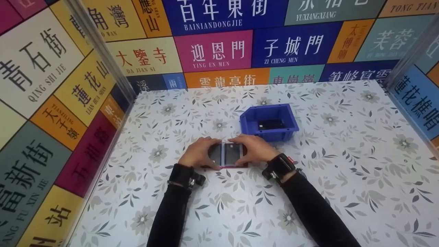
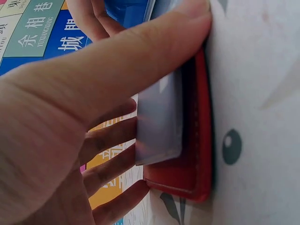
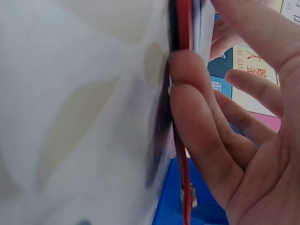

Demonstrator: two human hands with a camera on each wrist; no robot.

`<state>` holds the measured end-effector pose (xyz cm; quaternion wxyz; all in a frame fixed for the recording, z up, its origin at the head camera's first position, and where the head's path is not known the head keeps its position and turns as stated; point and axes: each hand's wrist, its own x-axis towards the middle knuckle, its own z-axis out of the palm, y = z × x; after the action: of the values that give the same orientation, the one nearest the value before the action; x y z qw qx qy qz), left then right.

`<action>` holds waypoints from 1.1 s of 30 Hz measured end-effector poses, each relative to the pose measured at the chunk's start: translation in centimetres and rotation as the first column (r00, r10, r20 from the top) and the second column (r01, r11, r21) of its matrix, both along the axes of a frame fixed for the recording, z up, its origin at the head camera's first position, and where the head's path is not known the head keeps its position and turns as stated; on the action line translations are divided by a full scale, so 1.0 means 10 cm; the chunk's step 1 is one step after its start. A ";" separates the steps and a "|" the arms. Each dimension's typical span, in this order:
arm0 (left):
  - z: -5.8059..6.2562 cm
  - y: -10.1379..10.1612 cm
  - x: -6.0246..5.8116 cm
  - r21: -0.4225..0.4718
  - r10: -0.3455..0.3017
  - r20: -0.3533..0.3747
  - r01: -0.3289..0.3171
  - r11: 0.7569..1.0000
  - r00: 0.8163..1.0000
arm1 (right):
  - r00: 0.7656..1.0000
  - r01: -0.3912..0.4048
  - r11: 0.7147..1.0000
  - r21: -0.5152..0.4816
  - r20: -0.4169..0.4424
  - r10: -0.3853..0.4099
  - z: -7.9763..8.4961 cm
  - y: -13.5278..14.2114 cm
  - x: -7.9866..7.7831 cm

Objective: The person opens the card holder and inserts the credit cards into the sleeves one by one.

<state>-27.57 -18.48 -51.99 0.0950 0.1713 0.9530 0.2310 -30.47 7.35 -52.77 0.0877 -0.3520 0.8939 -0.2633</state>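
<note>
A red card holder lies spread on the table between both hands, its clear plastic sleeves showing dark panels from above. My left hand grips its left side, thumb along the near edge and fingers toward the far edge. On the opposite side my right hand holds it between thumb and fingers. In the left wrist view, the red stitched cover sits close to the tabletop under the stack of sleeves. The right wrist view shows the red cover edge by the fingertips, with a small metal snap lower down.
Behind the right hand stands a blue plastic bin with a dark flat item inside. The white table has a grey flower and leaf pattern. Colourful sign-printed panels wall it at the back and sides.
</note>
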 end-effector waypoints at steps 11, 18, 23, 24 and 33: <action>0.05 0.07 0.03 -0.023 -0.093 -0.055 0.092 0.996 0.994 | 0.998 -0.062 0.998 -0.033 0.029 0.063 0.03 0.04 -0.03; 0.08 0.11 0.05 -0.045 -0.110 -0.059 0.107 0.993 0.992 | 0.998 -0.052 0.998 -0.028 0.023 0.052 0.06 0.03 -0.02; 0.07 0.10 0.03 -0.039 -0.094 -0.058 0.092 0.995 0.994 | 0.999 -0.035 0.999 -0.019 0.003 0.035 0.04 0.01 -0.01; 0.06 0.10 0.02 -0.042 -0.091 -0.056 0.089 0.995 0.994 | 1.000 -0.027 1.000 -0.014 0.004 0.027 0.03 0.01 -0.01; 0.03 0.08 0.01 -0.017 -0.072 -0.067 0.071 0.997 0.995 | 1.000 0.011 1.000 -0.006 -0.009 -0.011 -0.02 -0.02 -0.01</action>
<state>-27.47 -17.70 -51.66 0.0724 0.2122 0.9506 0.2146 -30.61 7.10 -52.97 0.0811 -0.3484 0.8955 -0.2649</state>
